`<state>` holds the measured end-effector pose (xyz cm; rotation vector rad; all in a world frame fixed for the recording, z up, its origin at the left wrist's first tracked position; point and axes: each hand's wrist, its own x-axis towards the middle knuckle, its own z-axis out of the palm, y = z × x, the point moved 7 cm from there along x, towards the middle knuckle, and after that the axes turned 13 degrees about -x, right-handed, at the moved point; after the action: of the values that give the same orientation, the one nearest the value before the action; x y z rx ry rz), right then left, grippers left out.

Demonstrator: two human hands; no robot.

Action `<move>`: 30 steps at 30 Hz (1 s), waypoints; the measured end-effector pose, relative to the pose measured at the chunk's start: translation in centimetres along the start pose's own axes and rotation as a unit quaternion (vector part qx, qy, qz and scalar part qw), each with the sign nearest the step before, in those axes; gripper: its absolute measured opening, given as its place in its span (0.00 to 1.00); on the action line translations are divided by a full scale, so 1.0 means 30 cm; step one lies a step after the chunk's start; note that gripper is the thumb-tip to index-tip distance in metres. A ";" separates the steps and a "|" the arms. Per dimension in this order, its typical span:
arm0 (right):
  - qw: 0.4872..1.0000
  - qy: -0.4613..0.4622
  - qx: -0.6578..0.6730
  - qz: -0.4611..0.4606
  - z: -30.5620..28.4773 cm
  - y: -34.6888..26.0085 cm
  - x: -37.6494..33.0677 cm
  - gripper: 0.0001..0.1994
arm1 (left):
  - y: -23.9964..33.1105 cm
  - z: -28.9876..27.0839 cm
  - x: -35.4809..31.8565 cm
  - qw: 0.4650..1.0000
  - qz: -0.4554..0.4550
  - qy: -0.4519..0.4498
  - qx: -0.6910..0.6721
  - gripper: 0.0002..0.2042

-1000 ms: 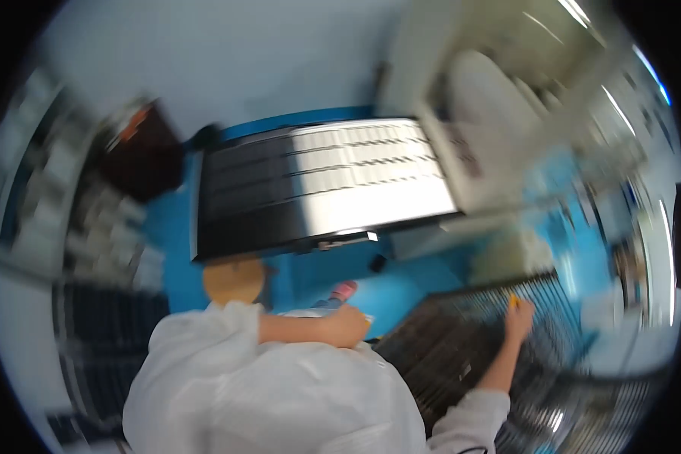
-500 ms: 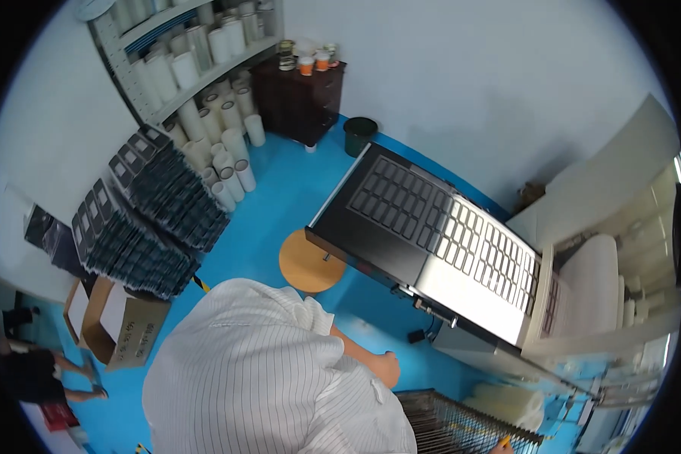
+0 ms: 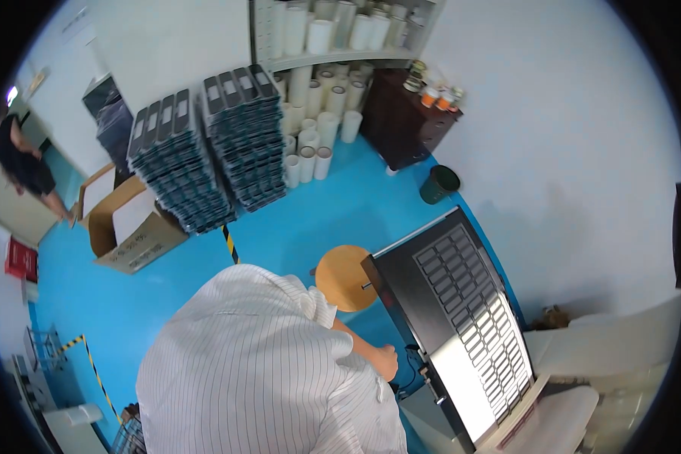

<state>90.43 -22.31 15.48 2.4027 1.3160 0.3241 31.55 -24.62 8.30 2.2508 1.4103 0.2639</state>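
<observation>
My left hand (image 3: 387,363) hangs in front of my striped shirt, fingers curled in and nothing visible in them. It is beside the long edge of a machine with a flat dark bed (image 3: 412,284) and appears apart from it. Rows of dark-outlined rectangles (image 3: 455,281) cover much of the bed, and bright glare whitens its nearer part. A round wooden stool (image 3: 344,278) stands by the bed's far left corner. My right hand is outside the picture.
Tall stacks of dark trays (image 3: 180,178) stand at the left behind an open carton (image 3: 150,246). White rolls (image 3: 308,155), a dark cabinet (image 3: 393,125) and a green bin (image 3: 439,185) line the back. Another person (image 3: 29,163) is at the far left. Striped tape (image 3: 231,244) marks the floor.
The view has swung left, so the machine now sits lower and steeper at the right. My right hand, with something orange over a wire rack, has left the picture. My left hand stays curled.
</observation>
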 end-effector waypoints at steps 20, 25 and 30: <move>0.989 0.107 0.011 -0.102 0.019 0.004 0.107 0.27 | 0.040 0.089 -0.077 0.998 -0.051 0.038 -0.006 0.09; 0.985 0.117 0.017 -0.124 0.059 0.014 0.097 0.27 | 0.072 0.085 -0.119 0.998 -0.058 0.031 -0.027 0.09; 0.982 0.136 0.024 -0.130 0.089 0.060 0.084 0.27 | 0.104 0.098 -0.144 0.998 -0.056 0.029 -0.018 0.09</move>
<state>94.13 -21.64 13.89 2.2460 1.7552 0.5659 33.24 -30.41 7.61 2.1413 1.5441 0.3175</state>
